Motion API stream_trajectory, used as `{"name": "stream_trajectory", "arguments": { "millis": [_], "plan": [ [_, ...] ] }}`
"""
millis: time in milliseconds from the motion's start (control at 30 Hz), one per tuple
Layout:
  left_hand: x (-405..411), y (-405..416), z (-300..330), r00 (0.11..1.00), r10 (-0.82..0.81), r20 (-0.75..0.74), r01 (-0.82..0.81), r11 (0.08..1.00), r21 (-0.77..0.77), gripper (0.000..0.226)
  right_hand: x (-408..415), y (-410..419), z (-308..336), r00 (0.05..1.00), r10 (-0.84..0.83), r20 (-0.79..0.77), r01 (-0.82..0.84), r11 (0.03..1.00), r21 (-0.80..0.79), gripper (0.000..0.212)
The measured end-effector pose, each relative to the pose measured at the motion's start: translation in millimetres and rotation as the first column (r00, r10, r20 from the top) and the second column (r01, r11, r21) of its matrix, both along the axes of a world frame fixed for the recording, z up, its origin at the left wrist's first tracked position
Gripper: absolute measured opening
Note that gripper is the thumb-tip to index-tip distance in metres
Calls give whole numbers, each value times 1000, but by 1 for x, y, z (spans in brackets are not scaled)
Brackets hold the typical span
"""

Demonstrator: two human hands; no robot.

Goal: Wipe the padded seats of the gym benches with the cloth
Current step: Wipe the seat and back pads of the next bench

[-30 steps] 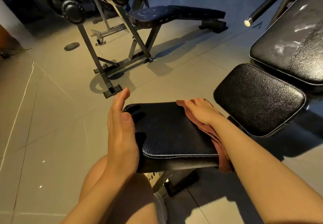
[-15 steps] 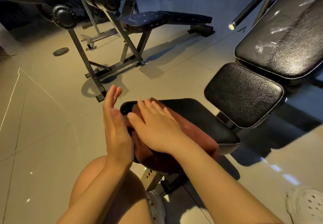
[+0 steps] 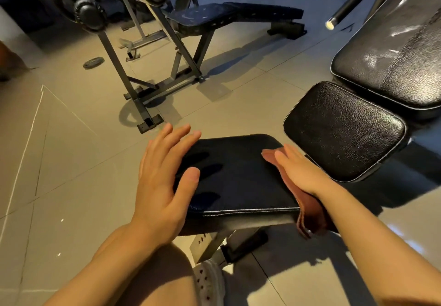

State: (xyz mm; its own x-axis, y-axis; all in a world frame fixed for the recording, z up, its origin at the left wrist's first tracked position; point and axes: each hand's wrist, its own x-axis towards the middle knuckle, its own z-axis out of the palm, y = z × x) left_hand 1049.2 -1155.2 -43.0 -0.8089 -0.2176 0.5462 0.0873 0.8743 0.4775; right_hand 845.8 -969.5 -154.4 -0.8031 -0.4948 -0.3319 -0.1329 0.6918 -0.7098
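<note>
No readable text, labels, brand marks or numbers anywhere I can see. Seat pad (image 3: 238, 174) in front of me is plain black, no print. The bench frame bracket (image 3: 202, 246) under it has only holes, no markings.

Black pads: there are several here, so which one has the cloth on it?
The near flat seat pad, between both hands. The reddish cloth drapes over its right edge under the right hand; the other pads lie bare.
</note>
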Motion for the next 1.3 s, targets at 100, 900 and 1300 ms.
{"name": "stream_trajectory", "arguments": {
  "millis": [100,900,1300],
  "plan": [
    [0,0,2,1000,-9,30,9,1000,-11,57,10,9,-1,999,-27,-21,27,1000,-1,57],
    [1,6,-3,998,55,-14,-54,995,81,64,41,16,14,919,311,-242,-312,950,34,61],
    [-1,-1,-6,1000,-3,-27,12,943,333,65,-5,-59,24,892,377,-250,-352,925,142,56]
  ]
}}
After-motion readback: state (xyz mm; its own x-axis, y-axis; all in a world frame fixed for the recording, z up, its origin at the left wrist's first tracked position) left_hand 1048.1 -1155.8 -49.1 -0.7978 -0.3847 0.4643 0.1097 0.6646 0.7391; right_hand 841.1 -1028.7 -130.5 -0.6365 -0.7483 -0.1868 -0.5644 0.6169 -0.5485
